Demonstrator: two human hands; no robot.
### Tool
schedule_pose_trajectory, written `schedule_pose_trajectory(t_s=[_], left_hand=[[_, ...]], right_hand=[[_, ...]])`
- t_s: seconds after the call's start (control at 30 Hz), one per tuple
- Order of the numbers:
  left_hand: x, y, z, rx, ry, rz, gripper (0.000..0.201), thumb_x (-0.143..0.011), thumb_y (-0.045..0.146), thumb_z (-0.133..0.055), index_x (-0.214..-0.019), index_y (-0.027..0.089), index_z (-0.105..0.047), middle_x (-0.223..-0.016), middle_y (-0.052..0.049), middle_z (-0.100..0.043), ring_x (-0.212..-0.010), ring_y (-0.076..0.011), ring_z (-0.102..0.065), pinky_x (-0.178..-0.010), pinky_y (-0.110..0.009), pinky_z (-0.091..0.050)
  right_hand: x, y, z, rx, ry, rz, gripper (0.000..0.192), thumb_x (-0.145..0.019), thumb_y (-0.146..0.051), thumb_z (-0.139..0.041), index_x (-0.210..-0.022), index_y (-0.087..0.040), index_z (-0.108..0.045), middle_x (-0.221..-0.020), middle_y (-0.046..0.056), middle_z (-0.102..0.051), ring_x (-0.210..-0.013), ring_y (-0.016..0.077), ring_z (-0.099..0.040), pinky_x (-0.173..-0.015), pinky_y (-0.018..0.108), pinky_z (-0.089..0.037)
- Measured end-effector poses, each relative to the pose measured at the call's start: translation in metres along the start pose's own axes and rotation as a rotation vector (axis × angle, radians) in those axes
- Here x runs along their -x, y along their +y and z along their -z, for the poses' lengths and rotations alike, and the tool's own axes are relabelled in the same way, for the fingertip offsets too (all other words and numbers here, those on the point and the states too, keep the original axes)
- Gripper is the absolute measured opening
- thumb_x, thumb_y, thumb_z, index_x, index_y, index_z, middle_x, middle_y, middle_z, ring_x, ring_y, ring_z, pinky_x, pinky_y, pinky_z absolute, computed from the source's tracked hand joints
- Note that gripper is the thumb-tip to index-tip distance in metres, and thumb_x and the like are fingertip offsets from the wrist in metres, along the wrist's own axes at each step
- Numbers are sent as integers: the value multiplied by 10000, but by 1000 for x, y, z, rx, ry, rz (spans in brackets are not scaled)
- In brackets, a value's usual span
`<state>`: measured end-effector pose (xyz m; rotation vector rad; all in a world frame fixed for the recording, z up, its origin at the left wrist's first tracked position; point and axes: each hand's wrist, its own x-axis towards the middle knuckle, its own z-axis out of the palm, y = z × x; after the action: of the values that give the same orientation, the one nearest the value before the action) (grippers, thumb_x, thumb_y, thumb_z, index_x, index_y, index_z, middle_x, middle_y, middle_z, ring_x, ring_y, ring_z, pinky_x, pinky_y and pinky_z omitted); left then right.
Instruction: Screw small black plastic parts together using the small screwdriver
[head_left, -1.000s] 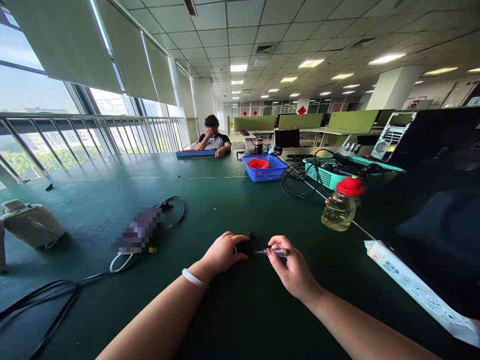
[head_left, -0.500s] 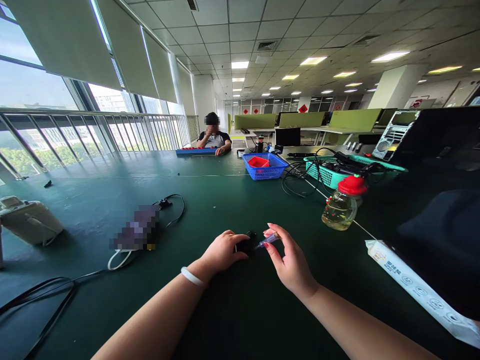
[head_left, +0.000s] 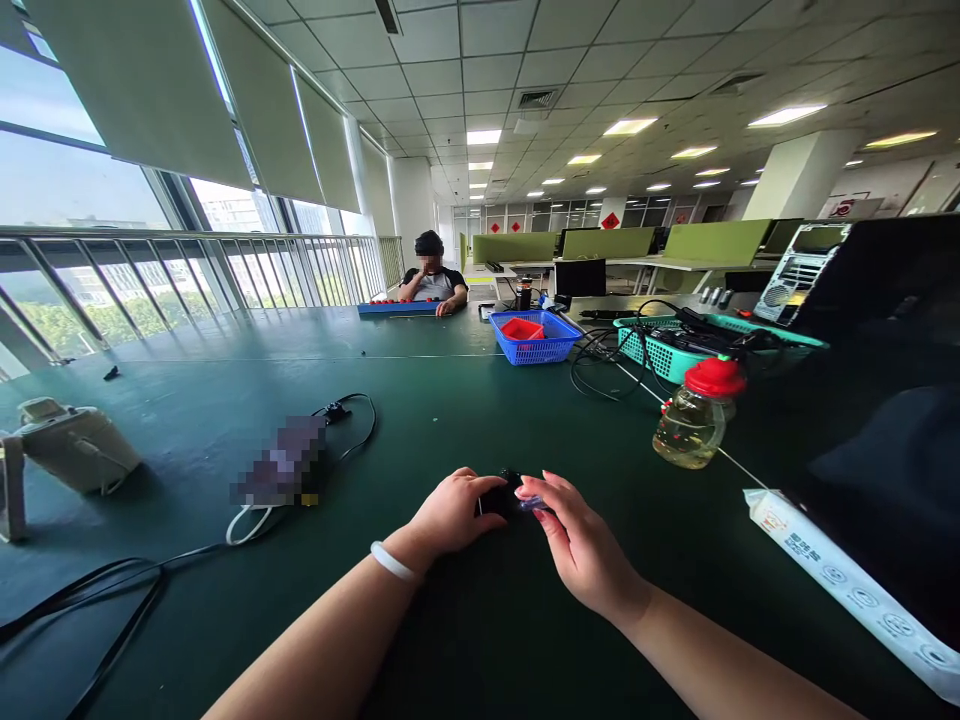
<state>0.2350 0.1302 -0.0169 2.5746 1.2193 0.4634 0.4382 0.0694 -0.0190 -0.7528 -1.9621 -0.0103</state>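
My left hand (head_left: 452, 514) rests on the dark green table, its thumb and fingers closed around a small black object (head_left: 508, 492). Most of that object is covered by the fingers, so its kind cannot be made out. Just right of it, my right hand (head_left: 589, 548) pinches a small screwdriver (head_left: 532, 504) with a see-through purplish handle. The screwdriver lies low and points left at the black object. Its tip is hidden against the dark surface, so I cannot tell whether it touches.
A jug with a red lid (head_left: 694, 420) stands to the right, near a long white packet (head_left: 847, 585). Farther back are a blue basket (head_left: 534, 350) and a teal basket (head_left: 652, 352) with cables. At left lie a blurred device (head_left: 281, 462) and a beige container (head_left: 75, 450). Opposite sits a person (head_left: 435, 280).
My right hand has tilted the screwdriver flatter and brought it closer to the black object. My left hand keeps its hold. The whole view has shifted slightly.
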Motion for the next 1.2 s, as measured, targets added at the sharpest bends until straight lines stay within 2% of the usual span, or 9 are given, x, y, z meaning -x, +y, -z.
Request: schedule_pose_trajectory(t_s=[0.13,0.23,0.33,0.6,0.97,1.2], left_hand=[[1,2,-1,9,23,-10,502,-813,367,-677,-1286,219,-596,-974,-58,-711,-964,-228,-605,-890,-358,-481],[1,3,-1,4,26,3,476,-830,360,-651,-1279,209,-606,-956,-68,-708,-933,-225,-609,-856,-351,-492],[0,4,0,-3,16,15,471,-832,340,-645,-1282,209,-607,-925,-70,-705,-909,-225,-608,-822,-346,-499],[-1,0,-1,2,13,-4,499,-828,352,-656,-1301,212,-588,-949,-65,-718,-948,-233,-610,-846,-351,-496],[-1,0,-2,-4,-2,-2,497,-844,349,-629,-1316,200,-582,-981,-78,-716,-955,-229,-609,-872,-357,-495],[-2,-2,-4,8,14,-21,505,-845,413,-641,-1300,202,-587,-984,-74,-720,-974,-237,-608,-891,-367,-485]], right_hand=[[1,-9,1,18,31,91,454,-937,-35,-451,-1333,-256,-464,-1031,41,-707,-962,169,-704,-1068,520,-468],[2,-17,0,26,10,198,449,-925,-4,-448,-1306,-239,-477,-1023,29,-710,-984,147,-700,-1103,512,-432],[2,-21,-2,38,-4,236,415,-924,7,-449,-1267,-220,-500,-1015,33,-706,-988,134,-696,-1112,510,-417],[0,-17,-6,42,63,173,436,-933,-32,-472,-1313,-246,-469,-967,16,-703,-926,140,-705,-1090,511,-445],[-1,-17,-12,118,-10,134,295,-950,-91,-495,-1201,-240,-542,-896,6,-662,-812,125,-680,-1075,545,-441],[-4,-22,-8,95,-80,23,366,-934,-84,-459,-1249,-264,-507,-997,33,-678,-956,182,-668,-1067,578,-411]])
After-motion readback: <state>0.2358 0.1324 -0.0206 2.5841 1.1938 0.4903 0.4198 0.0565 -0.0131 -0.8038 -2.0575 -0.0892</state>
